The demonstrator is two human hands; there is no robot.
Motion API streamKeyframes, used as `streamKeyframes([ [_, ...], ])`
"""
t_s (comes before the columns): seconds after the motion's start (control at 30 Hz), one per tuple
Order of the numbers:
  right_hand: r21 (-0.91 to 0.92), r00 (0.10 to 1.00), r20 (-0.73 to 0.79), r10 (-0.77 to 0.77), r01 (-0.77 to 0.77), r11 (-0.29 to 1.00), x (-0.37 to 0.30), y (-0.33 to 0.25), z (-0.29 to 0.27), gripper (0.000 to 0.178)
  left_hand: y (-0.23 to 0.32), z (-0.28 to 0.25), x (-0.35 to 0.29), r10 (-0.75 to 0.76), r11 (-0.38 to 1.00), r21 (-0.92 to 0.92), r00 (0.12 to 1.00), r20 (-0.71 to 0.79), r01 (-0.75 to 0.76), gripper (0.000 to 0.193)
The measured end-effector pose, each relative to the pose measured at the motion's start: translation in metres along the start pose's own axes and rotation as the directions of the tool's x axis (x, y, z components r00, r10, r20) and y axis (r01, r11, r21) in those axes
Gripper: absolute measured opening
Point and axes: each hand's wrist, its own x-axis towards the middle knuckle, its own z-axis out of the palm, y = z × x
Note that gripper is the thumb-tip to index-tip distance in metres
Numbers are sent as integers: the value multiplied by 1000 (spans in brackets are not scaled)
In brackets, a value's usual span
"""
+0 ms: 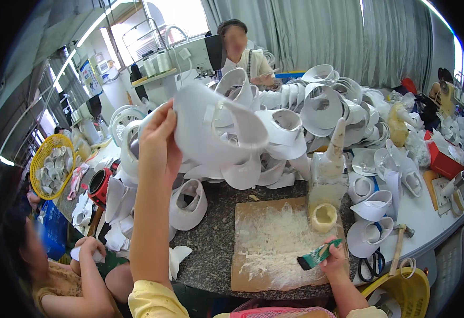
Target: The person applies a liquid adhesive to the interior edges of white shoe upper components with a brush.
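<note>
L hand [159, 130] is pinching white visor [205, 130] at its left edge, thumb vs. fingers, & is holding it up before a heap of white visors [282, 135]. R hand [333, 261] is closing round handle of green brush [317, 256], bristles pointing left over smeared board [264, 238], near yellowish tub [323, 228]; board contact unclear. Step, as judged: visor is being positioned, brush standing by. Next move is prob. calling for steady L pinch, bristles clear of visor faces.
</note>
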Motion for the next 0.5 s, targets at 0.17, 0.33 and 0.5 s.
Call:
streamKeyframes([
  [0.17,29,999,-46,11,-10,1000,9,5,-7,17,-16,21,57,200,952,-233,979,-26,-200,21],
  [0.33,21,998,-62,13,-12,1000,8,0,-7,18,-82,66,85,117,930,-313,964,-237,-190,22],
  [0.5,61,997,-61,41,-38,997,12,0,-5,18,-165,58,45,-163,984,21,937,-310,178,36],
])
